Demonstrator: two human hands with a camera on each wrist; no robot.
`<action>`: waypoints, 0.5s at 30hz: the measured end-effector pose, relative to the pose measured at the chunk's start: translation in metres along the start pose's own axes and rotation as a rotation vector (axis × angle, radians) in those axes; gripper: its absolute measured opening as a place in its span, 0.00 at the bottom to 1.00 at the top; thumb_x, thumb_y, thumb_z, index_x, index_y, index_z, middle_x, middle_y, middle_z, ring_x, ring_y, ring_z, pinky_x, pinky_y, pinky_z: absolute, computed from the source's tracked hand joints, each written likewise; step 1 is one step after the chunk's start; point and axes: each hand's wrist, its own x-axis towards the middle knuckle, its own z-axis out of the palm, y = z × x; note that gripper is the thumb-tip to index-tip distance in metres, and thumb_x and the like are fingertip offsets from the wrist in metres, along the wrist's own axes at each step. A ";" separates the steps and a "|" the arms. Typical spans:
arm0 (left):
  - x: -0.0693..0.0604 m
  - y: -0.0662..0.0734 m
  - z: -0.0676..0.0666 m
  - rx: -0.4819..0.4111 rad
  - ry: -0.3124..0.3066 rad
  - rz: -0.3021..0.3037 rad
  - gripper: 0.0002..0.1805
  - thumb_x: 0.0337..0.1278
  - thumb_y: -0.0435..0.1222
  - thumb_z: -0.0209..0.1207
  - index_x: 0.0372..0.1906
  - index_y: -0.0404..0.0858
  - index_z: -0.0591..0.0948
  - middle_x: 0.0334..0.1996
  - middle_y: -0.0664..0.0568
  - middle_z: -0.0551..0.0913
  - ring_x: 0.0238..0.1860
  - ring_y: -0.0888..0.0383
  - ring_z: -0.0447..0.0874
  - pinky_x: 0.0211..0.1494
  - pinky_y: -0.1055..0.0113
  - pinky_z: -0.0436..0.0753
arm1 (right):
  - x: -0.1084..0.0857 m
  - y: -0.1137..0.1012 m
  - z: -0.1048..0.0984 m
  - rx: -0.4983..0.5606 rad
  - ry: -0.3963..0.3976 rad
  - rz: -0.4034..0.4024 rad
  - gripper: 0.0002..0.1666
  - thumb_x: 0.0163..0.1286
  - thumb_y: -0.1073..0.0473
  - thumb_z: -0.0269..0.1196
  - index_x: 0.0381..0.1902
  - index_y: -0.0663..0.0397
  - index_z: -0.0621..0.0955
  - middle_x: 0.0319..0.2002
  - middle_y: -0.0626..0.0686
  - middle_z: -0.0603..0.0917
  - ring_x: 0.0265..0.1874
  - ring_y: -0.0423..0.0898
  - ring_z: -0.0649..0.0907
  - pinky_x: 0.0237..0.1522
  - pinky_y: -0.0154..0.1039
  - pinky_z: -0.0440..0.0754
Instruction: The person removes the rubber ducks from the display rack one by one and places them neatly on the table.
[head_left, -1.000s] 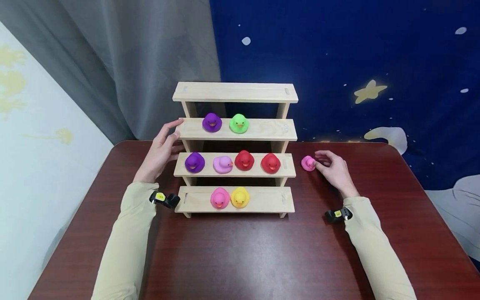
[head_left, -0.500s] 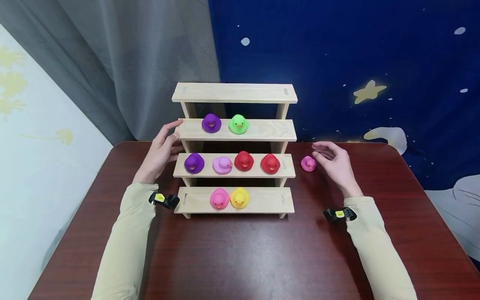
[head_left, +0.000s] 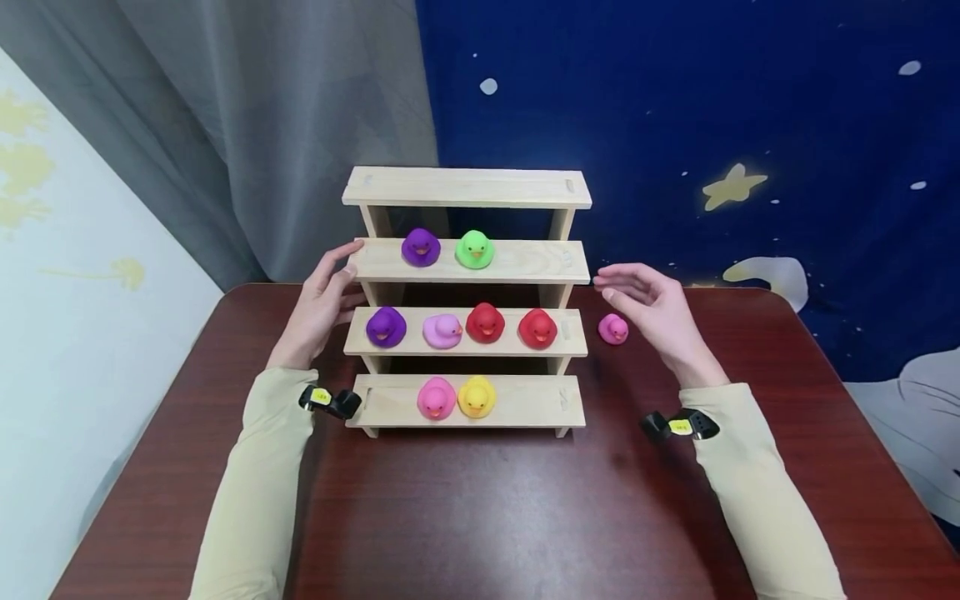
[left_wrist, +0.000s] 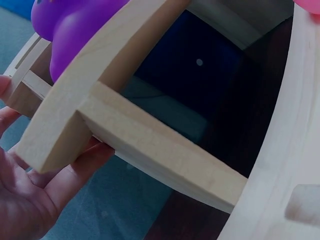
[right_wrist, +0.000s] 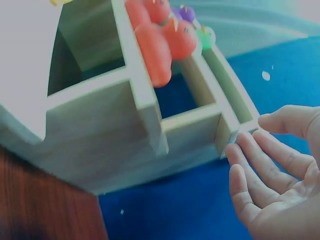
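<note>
Squarely before a person in the head view sits a four-tier wooden stand (head_left: 465, 187), its long axis running left to right across a red-brown table (head_left: 480, 508), its steps descending toward the wearer. The left hand (head_left: 309, 315) grips the left end of the second tier from the top, thumb at the front corner; the right hand (head_left: 660, 315) hovers just beside the opposite end, fingers gently bent, holding nothing. Below it, a small pink duck (head_left: 613, 330) rests on the table just right of the stand, beak toward the wearer and slightly right. On the third tier, a lilac duck (head_left: 442, 332) points right. The left-wrist view shows fingers and thumb about the plank's end, a purple duck (left_wrist: 85, 40) above; the stand looks stiff and fairly light, best held level by both plank ends, since the ducks appear loose. In the right-wrist view, the palm is bare, fingers loosely extended near the upper tiers; whether they touch cannot be told. The ducks look soft, light and easily pinched round the body.
</note>
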 end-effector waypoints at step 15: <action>0.001 -0.001 -0.003 0.004 -0.006 -0.014 0.24 0.74 0.48 0.43 0.72 0.61 0.62 0.70 0.37 0.57 0.61 0.34 0.69 0.41 0.68 0.82 | 0.015 -0.022 0.011 -0.068 -0.031 -0.038 0.17 0.66 0.66 0.64 0.52 0.67 0.79 0.44 0.58 0.84 0.43 0.42 0.83 0.48 0.30 0.78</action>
